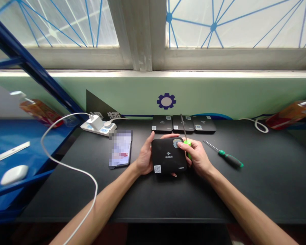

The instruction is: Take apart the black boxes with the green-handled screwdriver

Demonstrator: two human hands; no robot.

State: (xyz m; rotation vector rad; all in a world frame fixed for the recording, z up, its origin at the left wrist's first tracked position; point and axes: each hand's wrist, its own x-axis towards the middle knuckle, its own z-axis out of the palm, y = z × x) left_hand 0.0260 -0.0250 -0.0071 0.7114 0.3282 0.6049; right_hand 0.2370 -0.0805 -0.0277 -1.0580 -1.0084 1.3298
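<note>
Black desk, window at 12 o'clock, front edge at 6. Mid-desk, left hand clamps a black box; right hand grips its 3 o'clock side plus a green screwdriver. Three more boxes sit near 12, phone at 9; elbow room toward 4.

Bright backlight from the windows

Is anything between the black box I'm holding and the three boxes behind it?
Partly: the bright-green screwdriver in your right hand. Its shaft rises beside the held box and, in this view, crosses the middle back box. No other object shows between.
</note>
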